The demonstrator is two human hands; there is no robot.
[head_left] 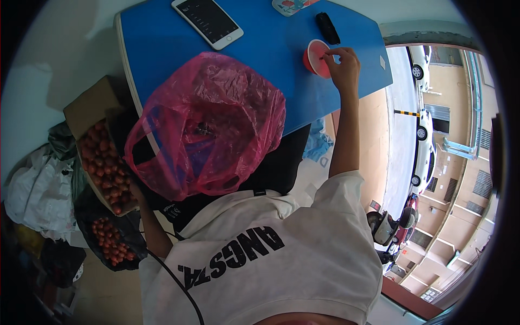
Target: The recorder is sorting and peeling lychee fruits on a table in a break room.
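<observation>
My right hand reaches over a small red cup or bowl with a pale rim, near the table's right end. Its thumb and fingertips are pinched together above the opening; whatever they hold is too small to make out. At the lower left, my left forearm extends toward a cardboard box filled with small red-orange fruits that look like cherry tomatoes. The left fingers are hidden at the box's side. Between my arms, a crumpled pink plastic bag lies with its mouth open toward me, partly over the table edge.
On the blue table are a white phone, a black pouch-like object and a patterned item. A black bag below the box holds more red fruits. White plastic bags lie left; a doorway at right shows parked vehicles.
</observation>
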